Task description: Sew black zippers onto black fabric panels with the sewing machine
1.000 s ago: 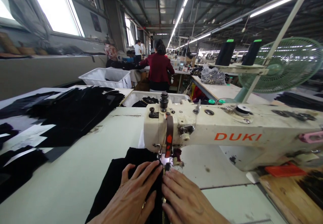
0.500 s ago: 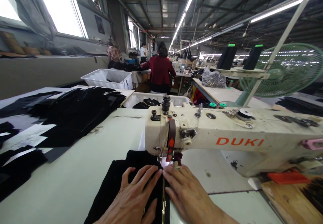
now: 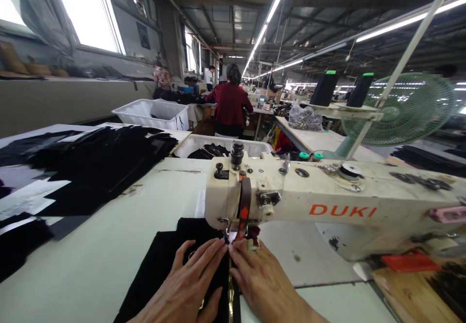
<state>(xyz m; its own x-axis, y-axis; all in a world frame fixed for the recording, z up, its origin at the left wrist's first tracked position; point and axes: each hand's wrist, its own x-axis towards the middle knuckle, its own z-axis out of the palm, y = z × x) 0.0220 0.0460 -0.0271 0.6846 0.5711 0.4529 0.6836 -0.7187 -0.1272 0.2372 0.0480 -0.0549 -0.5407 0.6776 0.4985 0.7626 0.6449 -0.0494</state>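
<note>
My left hand lies flat with fingers spread on a black fabric piece, fingertips near the needle. My right hand lies flat beside it, fingers stretched toward the presser foot. A gold zipper strip runs between the two hands along the fabric's edge. The cream DUKI sewing machine spans the table right above my fingertips.
Stacks of black cut pieces cover the table's left side. White bins stand behind. A green fan and two black thread cones are at the right. A person in a red top sits ahead. An orange tray lies at right.
Both hands have slid forward with the fabric toward the needle. The view has tilted slightly, so the machine sits a little lower and nearer.
</note>
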